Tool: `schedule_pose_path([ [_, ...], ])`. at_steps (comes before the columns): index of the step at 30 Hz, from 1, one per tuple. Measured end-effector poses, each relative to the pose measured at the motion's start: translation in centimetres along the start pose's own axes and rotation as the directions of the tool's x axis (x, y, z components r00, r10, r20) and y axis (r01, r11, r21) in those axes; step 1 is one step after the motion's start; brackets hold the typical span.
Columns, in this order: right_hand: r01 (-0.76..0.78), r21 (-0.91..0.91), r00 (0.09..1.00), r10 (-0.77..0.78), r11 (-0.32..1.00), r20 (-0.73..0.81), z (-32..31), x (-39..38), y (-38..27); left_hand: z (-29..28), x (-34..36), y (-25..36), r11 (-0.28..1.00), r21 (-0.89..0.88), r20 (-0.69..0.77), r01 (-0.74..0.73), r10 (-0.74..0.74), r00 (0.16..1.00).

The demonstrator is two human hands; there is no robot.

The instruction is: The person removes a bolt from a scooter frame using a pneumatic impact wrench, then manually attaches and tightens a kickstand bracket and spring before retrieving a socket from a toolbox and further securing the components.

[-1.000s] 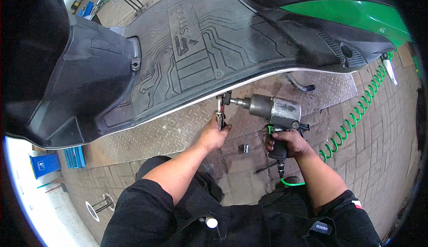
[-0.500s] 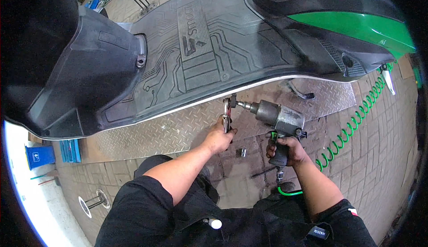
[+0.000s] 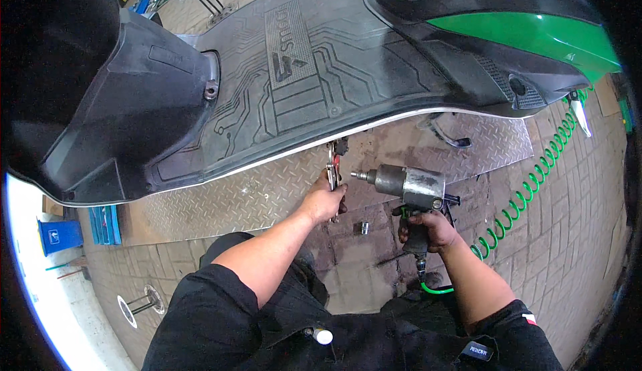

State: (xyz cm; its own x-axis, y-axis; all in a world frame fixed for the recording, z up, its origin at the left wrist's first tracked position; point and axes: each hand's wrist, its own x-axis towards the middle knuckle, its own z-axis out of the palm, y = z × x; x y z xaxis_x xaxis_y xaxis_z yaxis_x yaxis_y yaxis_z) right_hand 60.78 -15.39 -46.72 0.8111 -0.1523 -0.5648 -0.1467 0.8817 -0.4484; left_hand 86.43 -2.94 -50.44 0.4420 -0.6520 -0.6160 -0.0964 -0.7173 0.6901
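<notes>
My left hand (image 3: pixel 324 200) is closed around metal pliers with a red part (image 3: pixel 332 173), whose jaws are at a dark fitting (image 3: pixel 340 147) under the edge of the scooter's black footboard (image 3: pixel 361 83). My right hand (image 3: pixel 428 230) grips the pistol handle of a metal impact wrench (image 3: pixel 418 187). Its nose (image 3: pixel 358 175) points left, short of the pliers and apart from the fitting. A green hose runs from the handle's base. A small silver socket (image 3: pixel 364 228) rests on the paving below, between my hands.
Above are black fairings and a green side panel (image 3: pixel 521 33). A tread-plate sheet (image 3: pixel 200 217) lies beneath the scooter. A coiled green hose (image 3: pixel 528 190) crosses the paving at right. At left are a blue bin (image 3: pixel 60 236), blue cases (image 3: pixel 105 224) and a spool-like metal stand (image 3: pixel 140 307).
The impact wrench's nose has dropped and backed away from the dark fitting, where it was earlier. The pliers in my left hand have shifted slightly left since half a second ago.
</notes>
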Motion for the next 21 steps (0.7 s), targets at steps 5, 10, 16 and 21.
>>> schedule_pose_path([
  [5, -0.007, -0.065, 0.997, 0.002, 0.998, -0.078, -0.5, 0.0, 0.7, -0.6, -0.2, -0.1, 0.98, -0.19, 0.058, -0.066, 0.079, 0.995],
  [10, 0.039, -0.11, 0.991, -0.052, 0.993, -0.122, 1.0, 0.0, 0.4, -1.5, -1.0, 1.3, 0.971, 0.234, -0.126, -0.057, 0.088, 0.988],
  [16, -0.003, -0.042, 0.992, -0.003, 0.999, -0.124, 0.9, 0.1, -0.5, -1.6, -2.1, 2.9, 0.971, 0.227, -0.084, -0.075, 0.096, 0.992],
  [21, 0.067, 0.015, 0.994, -0.065, 0.998, -0.092, 0.9, 0.2, -1.2, -1.3, -0.9, 1.3, 0.988, -0.067, -0.007, -0.141, 0.141, 0.99],
])
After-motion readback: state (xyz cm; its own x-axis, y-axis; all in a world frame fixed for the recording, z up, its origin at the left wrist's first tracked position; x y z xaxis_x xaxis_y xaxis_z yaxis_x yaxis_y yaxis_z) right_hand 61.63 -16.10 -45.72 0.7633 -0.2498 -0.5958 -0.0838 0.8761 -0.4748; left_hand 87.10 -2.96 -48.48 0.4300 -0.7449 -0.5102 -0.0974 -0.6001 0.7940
